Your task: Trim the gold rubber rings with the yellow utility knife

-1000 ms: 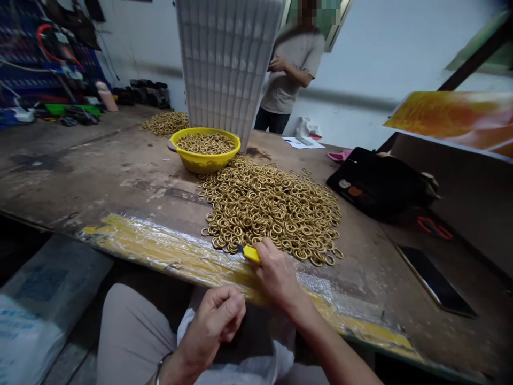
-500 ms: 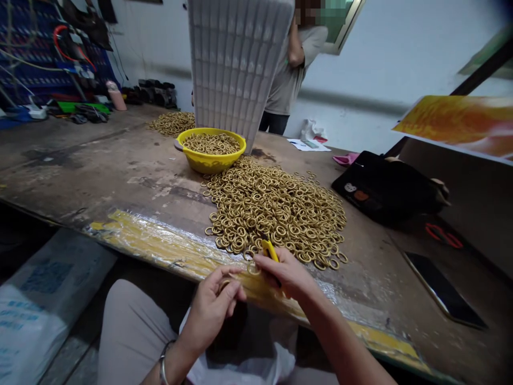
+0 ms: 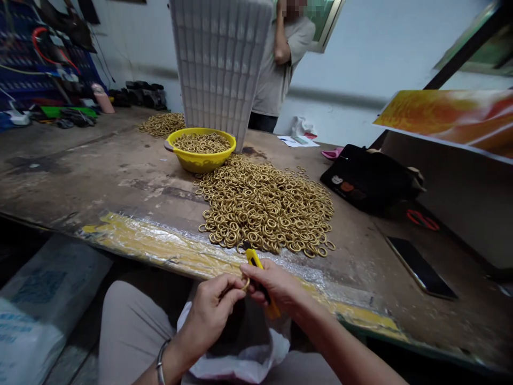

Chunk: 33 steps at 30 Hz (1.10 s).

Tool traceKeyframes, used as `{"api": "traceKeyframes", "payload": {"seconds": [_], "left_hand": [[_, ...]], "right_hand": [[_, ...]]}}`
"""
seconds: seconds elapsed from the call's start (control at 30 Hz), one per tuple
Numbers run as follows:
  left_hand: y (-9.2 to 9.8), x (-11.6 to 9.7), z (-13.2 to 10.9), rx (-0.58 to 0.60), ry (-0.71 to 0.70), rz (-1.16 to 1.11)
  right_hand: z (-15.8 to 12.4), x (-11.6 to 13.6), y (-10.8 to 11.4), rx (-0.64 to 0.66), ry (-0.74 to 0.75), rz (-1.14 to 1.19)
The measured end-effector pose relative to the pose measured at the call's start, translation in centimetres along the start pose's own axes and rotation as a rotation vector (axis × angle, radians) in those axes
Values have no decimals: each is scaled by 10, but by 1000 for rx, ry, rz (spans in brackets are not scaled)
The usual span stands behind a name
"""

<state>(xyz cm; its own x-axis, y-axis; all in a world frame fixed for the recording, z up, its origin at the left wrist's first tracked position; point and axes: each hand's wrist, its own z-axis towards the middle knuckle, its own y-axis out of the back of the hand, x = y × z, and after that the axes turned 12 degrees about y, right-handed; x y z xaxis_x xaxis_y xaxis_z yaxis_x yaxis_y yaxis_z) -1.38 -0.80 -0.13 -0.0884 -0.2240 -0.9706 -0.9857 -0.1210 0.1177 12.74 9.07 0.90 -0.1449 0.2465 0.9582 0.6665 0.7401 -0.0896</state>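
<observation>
Between the thumb and fingers of my left hand (image 3: 214, 305) is a brass-coloured ring (image 3: 246, 283), held just in front of the table edge. My right hand (image 3: 276, 286) is closed around a yellow utility knife (image 3: 254, 259), its dark tip pointing up and away from me. The right fingertips meet the left ones at the ring; whether they grip it too I cannot tell. Beyond both hands spreads a large pile of similar rings (image 3: 268, 203). Below them, an open white bag (image 3: 256, 361) lies between my legs.
A yellow basin (image 3: 204, 160) full of rings stands behind the pile, before a tall grey plastic crate (image 3: 218, 69). A phone (image 3: 420, 266), red-handled scissors (image 3: 422, 219) and a black bag (image 3: 368, 179) lie right. Yellow tape (image 3: 152, 240) covers the front edge. A person (image 3: 276, 69) stands behind.
My hands have come together, the right moving left and down from the pile's edge with the knife. The ring now shows between the left fingertips. The whole view has shifted slightly.
</observation>
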Motion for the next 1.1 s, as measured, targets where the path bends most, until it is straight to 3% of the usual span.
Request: {"api": "traceKeyframes", "payload": {"seconds": [0.1,0.17,0.33,0.5,0.63,0.73,0.83,0.97,1.1], "left_hand": [[-2,7,1,50,206,-210],[-3,12,1,75,261,-305],[-5,18,3,101,272,-346],[-4,0,-6,153,156,-203],[-4,-21,-23,288,-58,-81],[-8,-15,-23,382,77,-253],[-13,4,-15,371,245,-521],[-14,22,-9,273,343,-699],[-5,32,-6,266,405,-756]], "right_hand": [[-15,-2,-2,-150,269,-489],[-27,-7,-4,-206,383,-817],[-42,-17,-14,-166,322,-1220],[-30,-13,-5,-159,214,-1371],[-22,-8,20,-307,75,-1454],[-14,-5,25,-339,266,-1417],[4,-7,14,-307,396,-1402],[31,-14,-3,-294,374,-1449],[45,-20,-10,-305,317,-1482]]}}
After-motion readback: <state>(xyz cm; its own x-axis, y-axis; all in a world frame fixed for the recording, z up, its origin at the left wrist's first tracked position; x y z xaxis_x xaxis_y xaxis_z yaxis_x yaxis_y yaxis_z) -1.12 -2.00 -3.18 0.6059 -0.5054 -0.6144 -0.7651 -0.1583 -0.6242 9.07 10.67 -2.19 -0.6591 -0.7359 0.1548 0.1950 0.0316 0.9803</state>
